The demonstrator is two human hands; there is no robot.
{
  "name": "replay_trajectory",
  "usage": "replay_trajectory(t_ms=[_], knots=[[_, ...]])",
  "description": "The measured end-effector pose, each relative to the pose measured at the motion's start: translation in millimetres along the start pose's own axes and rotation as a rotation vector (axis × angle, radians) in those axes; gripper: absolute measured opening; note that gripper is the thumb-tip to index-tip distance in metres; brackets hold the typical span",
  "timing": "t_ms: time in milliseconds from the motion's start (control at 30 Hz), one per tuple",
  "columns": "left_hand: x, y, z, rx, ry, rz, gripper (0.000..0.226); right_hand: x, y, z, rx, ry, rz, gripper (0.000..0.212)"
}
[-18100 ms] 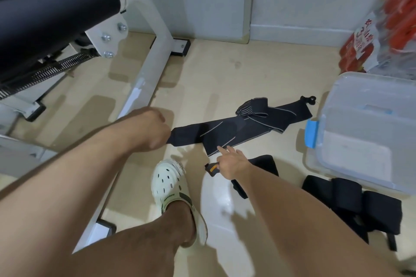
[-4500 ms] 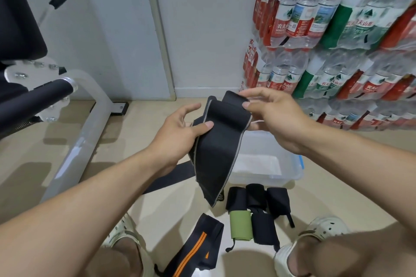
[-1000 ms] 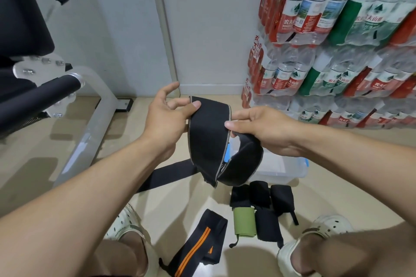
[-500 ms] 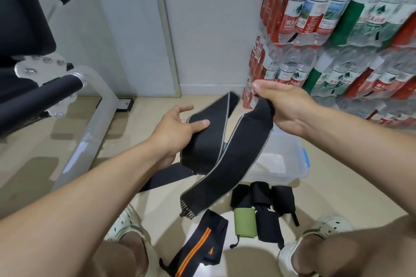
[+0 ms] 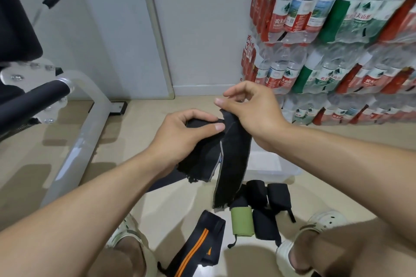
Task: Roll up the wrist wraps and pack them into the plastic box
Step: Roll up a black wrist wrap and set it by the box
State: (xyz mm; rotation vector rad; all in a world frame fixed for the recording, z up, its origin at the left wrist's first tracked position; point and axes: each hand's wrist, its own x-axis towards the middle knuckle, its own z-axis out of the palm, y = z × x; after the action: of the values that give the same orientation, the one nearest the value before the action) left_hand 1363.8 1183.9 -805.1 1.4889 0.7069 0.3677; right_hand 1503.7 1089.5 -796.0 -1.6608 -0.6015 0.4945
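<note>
I hold a black wrist wrap with grey edging (image 5: 233, 164) in the air before me. My left hand (image 5: 182, 135) grips its bunched part, thumb on top. My right hand (image 5: 249, 108) pinches the upper end of the strip, whose free end hangs down. Behind and below the wrap sits the clear plastic box (image 5: 270, 167), mostly hidden. On the floor lie several rolled black wraps (image 5: 267, 193), a green roll (image 5: 242, 224) and an unrolled black wrap with orange stripes (image 5: 198, 245).
Stacked packs of water bottles (image 5: 337, 51) fill the right wall. A white gym machine frame (image 5: 78, 137) with a black padded bar (image 5: 33, 101) stands at the left. Another black strap (image 5: 166, 183) lies on the floor under my left arm. My feet in pale clogs (image 5: 315, 227) flank the wraps.
My right hand has come down and closer to my left hand. The long hanging strip is shorter, with more of it gathered at my left hand.
</note>
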Motion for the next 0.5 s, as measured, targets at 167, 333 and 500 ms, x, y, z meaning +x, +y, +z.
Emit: replay_trajectory(t_ms=[167,333,500], knots=[[3.2,-2.5,4.0,0.028,0.083,0.044,0.035,-2.9,-1.7,1.3,0.006,-0.018,-0.029,0.015],[5.2,-6.5,1.6,0.146,0.050,0.087,0.072,1.2,0.7,-3.1,-0.001,0.011,-0.026,0.013],[10.6,-10.4,1.9,0.187,0.114,0.120,0.080,2.1,-0.4,-4.7,0.070,-0.049,0.033,0.015]])
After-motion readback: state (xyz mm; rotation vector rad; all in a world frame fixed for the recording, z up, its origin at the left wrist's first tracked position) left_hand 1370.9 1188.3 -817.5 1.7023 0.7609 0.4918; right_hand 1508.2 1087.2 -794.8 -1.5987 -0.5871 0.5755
